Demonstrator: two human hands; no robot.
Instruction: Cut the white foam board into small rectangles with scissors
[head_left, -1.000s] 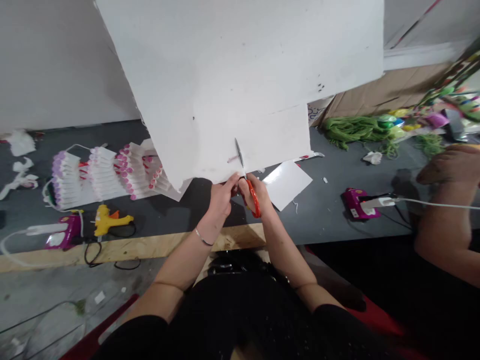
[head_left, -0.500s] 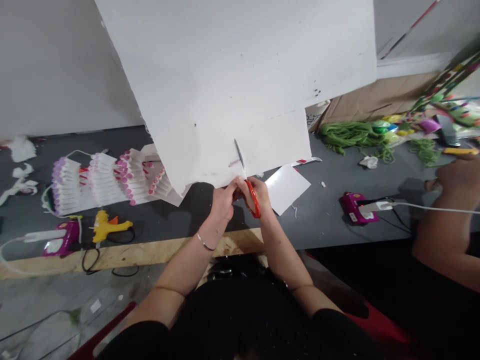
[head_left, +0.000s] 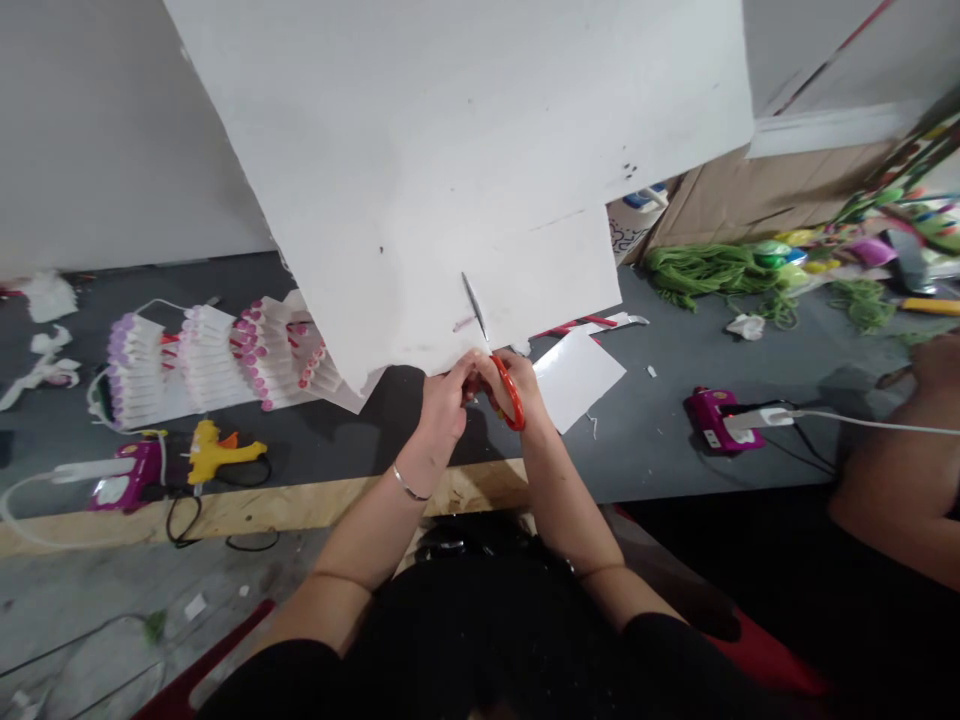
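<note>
A large white sheet of board (head_left: 420, 190) stands up in front of me, its lower edge at my hands. My left hand (head_left: 446, 400), with a bracelet at the wrist, is closed on that edge, thumb on the near face. Close beside it, my right hand (head_left: 527, 385) is wrapped round the red handles of a pair of scissors (head_left: 511, 393). One metal blade shows against the face of the board, pointing up; whether the other lies behind the board I cannot see. A smaller white piece of card (head_left: 577, 378) lies on the table right of my hands.
Pleated white paper pieces with pink and purple edges (head_left: 202, 360) lie to the left, near a yellow glue gun (head_left: 219, 453) and a purple power socket (head_left: 129, 478). Rightward are green yarn (head_left: 697, 272), another purple socket (head_left: 720, 420) and a co-worker's arm (head_left: 900, 460).
The board has shifted slightly left and down, baring more of a container and red-striped strips behind it. My hands keep their grip. The co-worker's hand at right has moved lower.
</note>
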